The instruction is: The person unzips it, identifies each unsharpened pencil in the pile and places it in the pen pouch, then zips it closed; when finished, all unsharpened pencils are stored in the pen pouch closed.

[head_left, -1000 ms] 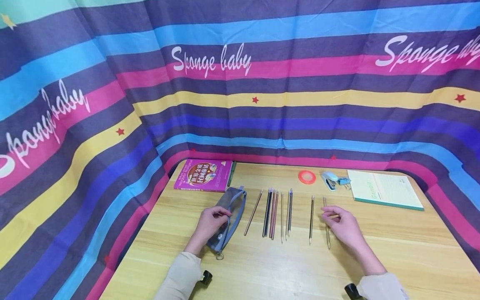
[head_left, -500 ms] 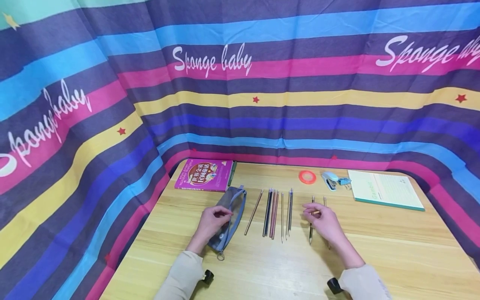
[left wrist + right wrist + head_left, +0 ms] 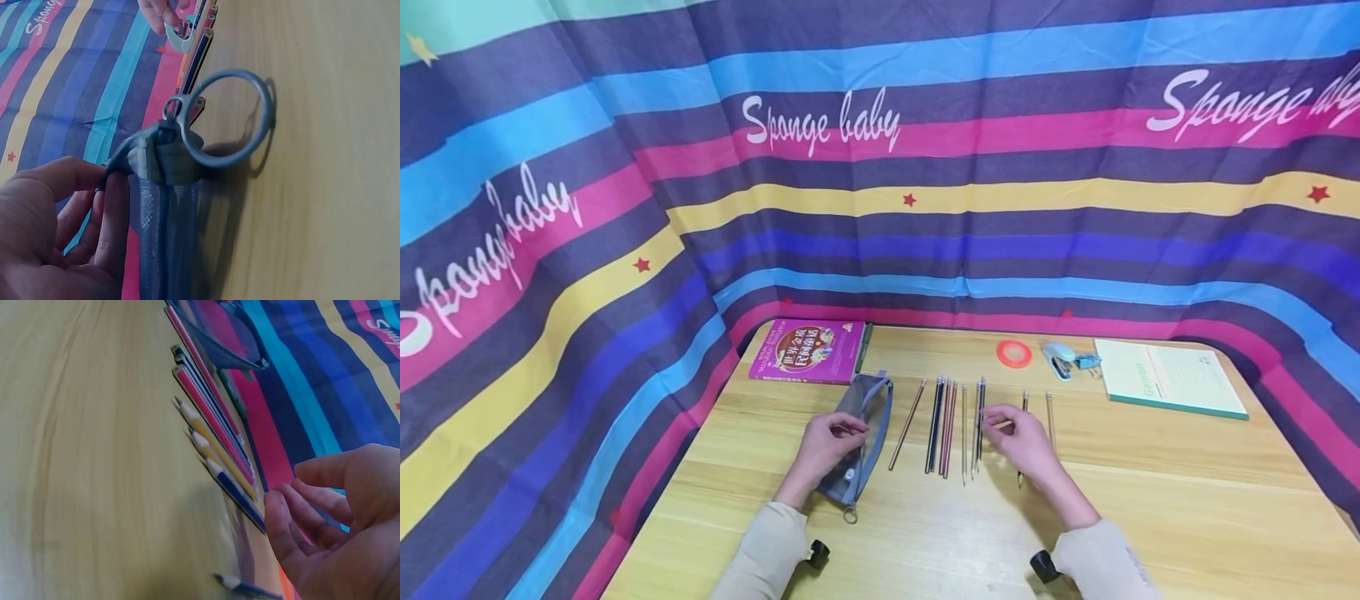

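A person's left hand (image 3: 822, 446) pinches the grey mesh pencil pouch (image 3: 859, 437) by its edge while the empty, loosely curled right hand (image 3: 1025, 443) hovers beside the row of wooden pencils (image 3: 947, 425), likely needing a pinch on one pencil.

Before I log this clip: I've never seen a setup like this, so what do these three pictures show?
No machine: a person with a head camera and one on each wrist. The head view shows a wooden table. The left hand grips a grey mesh pencil case; the left wrist view shows its zip ring. The right hand hovers open over a row of pencils, holding nothing, as the right wrist view confirms. Behind lie a pink book, orange tape ring, stapler and green notebook.
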`<state>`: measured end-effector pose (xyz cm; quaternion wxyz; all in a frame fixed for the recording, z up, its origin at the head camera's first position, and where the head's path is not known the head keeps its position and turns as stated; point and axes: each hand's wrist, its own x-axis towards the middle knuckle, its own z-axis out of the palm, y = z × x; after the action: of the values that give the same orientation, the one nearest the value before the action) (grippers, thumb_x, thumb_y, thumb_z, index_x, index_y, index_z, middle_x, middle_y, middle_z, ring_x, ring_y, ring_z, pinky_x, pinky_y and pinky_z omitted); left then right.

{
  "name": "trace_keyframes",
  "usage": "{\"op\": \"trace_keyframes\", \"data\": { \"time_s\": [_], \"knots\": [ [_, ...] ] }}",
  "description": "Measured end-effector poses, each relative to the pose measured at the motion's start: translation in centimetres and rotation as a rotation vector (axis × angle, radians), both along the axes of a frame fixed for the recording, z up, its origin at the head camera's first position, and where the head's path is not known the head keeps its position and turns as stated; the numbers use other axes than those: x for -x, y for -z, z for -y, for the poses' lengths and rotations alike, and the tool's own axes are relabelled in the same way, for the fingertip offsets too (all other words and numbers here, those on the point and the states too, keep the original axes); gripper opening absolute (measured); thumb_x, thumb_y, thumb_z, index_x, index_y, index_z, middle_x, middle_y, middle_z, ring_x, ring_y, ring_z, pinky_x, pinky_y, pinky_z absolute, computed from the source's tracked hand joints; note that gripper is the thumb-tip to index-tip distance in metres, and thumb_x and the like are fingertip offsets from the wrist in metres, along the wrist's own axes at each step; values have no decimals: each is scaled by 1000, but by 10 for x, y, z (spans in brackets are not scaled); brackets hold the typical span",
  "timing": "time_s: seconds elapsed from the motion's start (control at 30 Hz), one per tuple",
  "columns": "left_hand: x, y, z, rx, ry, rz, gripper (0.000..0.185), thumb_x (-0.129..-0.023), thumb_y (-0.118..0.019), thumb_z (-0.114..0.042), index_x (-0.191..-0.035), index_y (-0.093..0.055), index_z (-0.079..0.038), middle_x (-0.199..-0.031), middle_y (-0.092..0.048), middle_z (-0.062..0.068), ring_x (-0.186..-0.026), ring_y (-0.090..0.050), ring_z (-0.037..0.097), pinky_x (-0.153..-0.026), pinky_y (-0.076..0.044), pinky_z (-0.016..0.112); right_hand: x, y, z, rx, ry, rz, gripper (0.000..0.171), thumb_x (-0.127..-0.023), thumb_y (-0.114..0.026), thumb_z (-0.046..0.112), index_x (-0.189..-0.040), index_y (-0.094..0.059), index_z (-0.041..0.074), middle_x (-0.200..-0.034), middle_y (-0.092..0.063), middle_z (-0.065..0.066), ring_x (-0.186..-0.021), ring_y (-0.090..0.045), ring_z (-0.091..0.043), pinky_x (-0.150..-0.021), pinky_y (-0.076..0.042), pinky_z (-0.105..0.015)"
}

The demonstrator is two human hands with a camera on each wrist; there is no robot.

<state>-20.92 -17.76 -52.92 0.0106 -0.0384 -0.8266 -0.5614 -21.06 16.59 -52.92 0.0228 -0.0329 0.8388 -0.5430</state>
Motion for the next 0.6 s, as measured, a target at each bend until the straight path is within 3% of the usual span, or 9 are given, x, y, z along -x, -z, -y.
{"op": "trace_keyframes", "data": {
  "time_s": [0.17, 0.47, 0.6],
  "knots": [
    [0, 1, -2, -54, -1, 8, 15, -83, -79, 4, -97, -76, 6, -90, -75, 21, -69, -64, 10, -62, -59, 24, 2, 0, 14, 49, -22, 20, 36, -96, -68, 4, -132, -64, -1, -113, -69, -18, -87, -70, -25, -72, -64, -32],
    [2, 5, -2, -112, 17, 54, 15, -85, -76, 4, -100, -75, 8, -88, -73, 15, -69, -66, 9, -65, -63, 27, 6, 0, 38, 168, -55, 59, 37, -95, -67, -2, -131, -63, -5, -114, -67, -23, -87, -74, -32, -78, -65, -34],
    [2, 4, -4, -113, 11, 64, 16, -85, -75, 4, -101, -74, 8, -89, -73, 16, -70, -66, 10, -66, -64, 29, 8, 4, 44, 178, -50, 71, 35, -95, -66, -3, -130, -63, -5, -113, -67, -22, -87, -74, -28, -80, -65, -33]
  ]
}}
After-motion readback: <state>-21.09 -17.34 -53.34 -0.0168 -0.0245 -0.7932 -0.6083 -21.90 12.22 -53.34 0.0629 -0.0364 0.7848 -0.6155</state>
